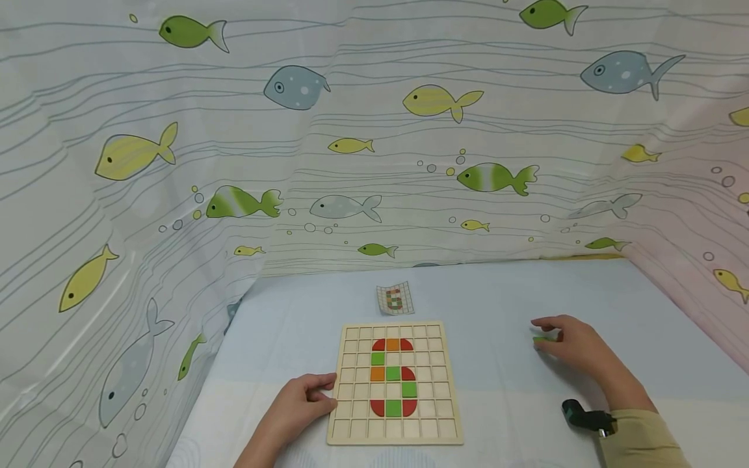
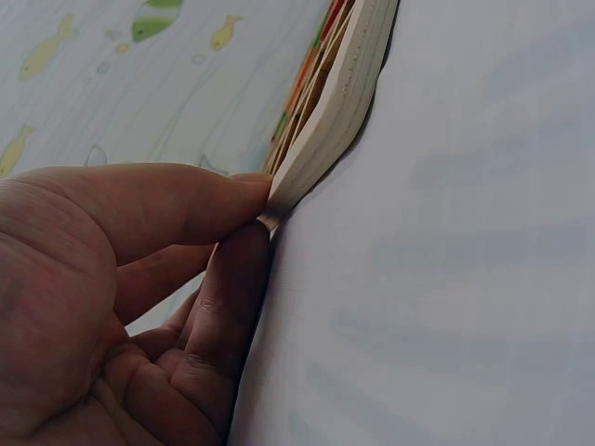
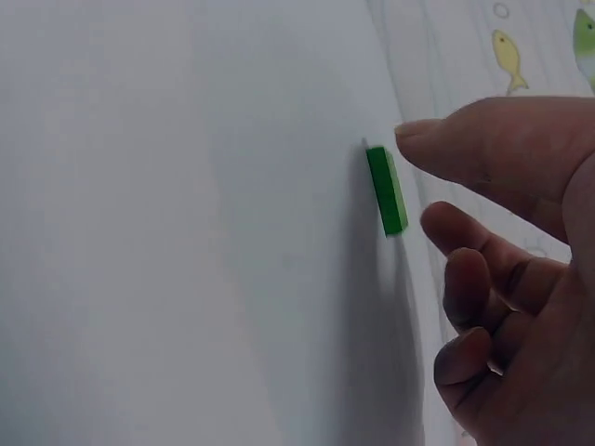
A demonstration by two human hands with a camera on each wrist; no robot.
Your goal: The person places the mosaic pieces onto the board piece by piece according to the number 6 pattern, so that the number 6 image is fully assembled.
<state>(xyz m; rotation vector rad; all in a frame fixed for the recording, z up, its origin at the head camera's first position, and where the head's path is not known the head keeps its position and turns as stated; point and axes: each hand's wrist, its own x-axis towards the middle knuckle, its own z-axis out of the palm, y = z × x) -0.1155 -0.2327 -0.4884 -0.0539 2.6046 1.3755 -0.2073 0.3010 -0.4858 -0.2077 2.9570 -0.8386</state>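
Observation:
A wooden grid board (image 1: 432, 408) lies flat on the table, with red, orange and green tiles (image 1: 393, 373) set in an S shape. At its left edge, the thumb and fingertips of my left hand (image 1: 298, 403) rest against the side. The left wrist view also has this hand (image 2: 177, 242) touching the board's edge (image 2: 349, 111). Off to the right, my right hand (image 1: 576, 344) hovers around a green tile (image 1: 544, 338). In the right wrist view the green tile (image 3: 387, 190) lies on the table, apart from the spread thumb and fingers.
Behind the board lies a small paper card (image 1: 395, 299) with a similar coloured pattern on a grid. Fish-printed sheeting (image 1: 409, 182) rises behind the table and along both sides. A dark device (image 1: 585, 417) is strapped at my right wrist.

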